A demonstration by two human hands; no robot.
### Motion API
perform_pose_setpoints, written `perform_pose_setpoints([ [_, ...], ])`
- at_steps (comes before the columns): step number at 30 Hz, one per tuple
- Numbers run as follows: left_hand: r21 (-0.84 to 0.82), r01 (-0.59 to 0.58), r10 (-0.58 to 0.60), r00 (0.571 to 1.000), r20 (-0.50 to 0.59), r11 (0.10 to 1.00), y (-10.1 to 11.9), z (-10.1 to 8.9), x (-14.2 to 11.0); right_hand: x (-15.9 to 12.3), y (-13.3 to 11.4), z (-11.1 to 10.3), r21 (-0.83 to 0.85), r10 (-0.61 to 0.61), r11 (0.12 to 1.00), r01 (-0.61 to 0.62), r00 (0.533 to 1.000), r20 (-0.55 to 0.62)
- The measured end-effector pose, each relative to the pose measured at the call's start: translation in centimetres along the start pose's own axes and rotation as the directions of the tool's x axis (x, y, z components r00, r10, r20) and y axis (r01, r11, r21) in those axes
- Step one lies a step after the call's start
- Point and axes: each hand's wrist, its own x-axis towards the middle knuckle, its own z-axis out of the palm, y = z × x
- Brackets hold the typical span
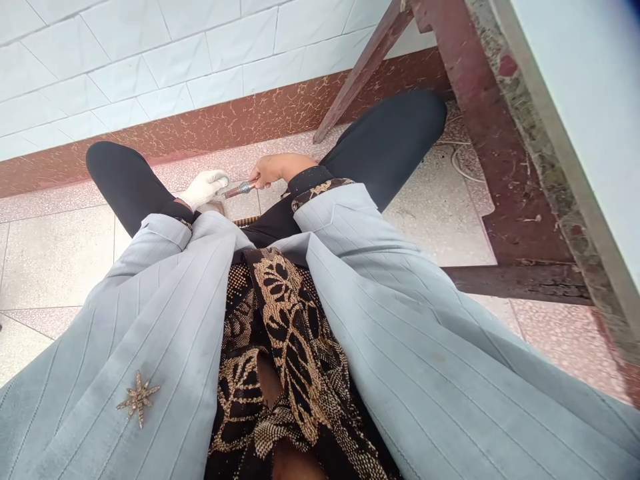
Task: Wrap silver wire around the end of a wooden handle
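Observation:
I sit with my knees apart over a tiled floor. My left hand [205, 188], in a white glove, is closed around something small that the fingers hide. My bare right hand [273, 171] is closed on a short metal tool [239, 190] with a silvery barrel. The tool's tip points left and meets the gloved hand. Both hands are low between my knees, far from the camera. My grey striped sleeves and a black and gold patterned garment fill the lower half of the view.
A rusty red metal table frame [505, 200] with a diagonal brace [360, 70] stands at right under a pale tabletop edge [575, 173]. A white tiled wall [150, 60] with a red speckled skirting [225, 123] runs behind. A white cable [460, 163] lies on the floor.

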Motion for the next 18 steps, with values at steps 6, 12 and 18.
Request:
perform_pose_setpoints([
  [6, 0.022, 0.038, -0.037, 0.998, -0.056, 0.999, -0.6, 0.0, 0.4, -1.4, -1.1, -0.2, 0.058, 0.019, 0.998, -0.025, 0.995, 0.094],
  [12, -0.031, 0.026, -0.028, 0.998, -0.056, 0.999, -0.7, -0.3, 0.4, -1.6, -0.2, -0.8, 0.283, -0.191, 0.945, 0.161, 0.978, 0.081],
  [18, -0.108, 0.105, -0.09, 0.987, 0.135, 0.989, -0.2, 0.2, -0.1, -0.9, 0.5, -1.0, 0.383, -0.169, 0.883, 0.271, 0.946, -0.278],
])
